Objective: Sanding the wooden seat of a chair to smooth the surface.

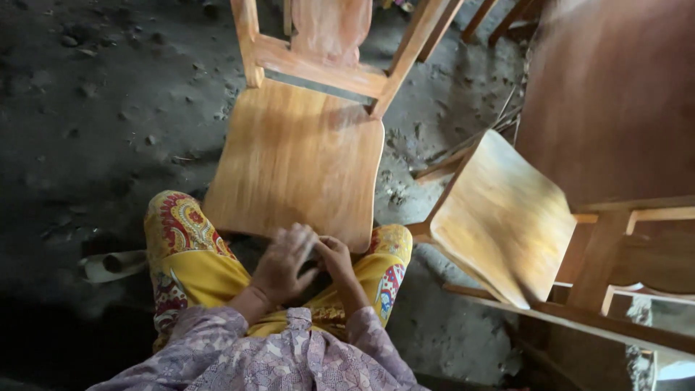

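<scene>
From the left: a paper roll [108, 264] lies on the dirt floor [87, 123]. My left hand [284, 262] spreads open, fingers loose, blurred, at the near edge of the wooden chair seat [297, 156]. My right hand [334, 259] curls beside it; whether it holds anything I cannot tell. The seat looks smooth already. A second chair [503, 217] stands right.

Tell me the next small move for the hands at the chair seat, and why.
Probably bring both hands forward onto the chair seat. The left hand and right hand meet just at its near edge, over the lap, and what they hold, if anything, is too blurred to tell.
</scene>
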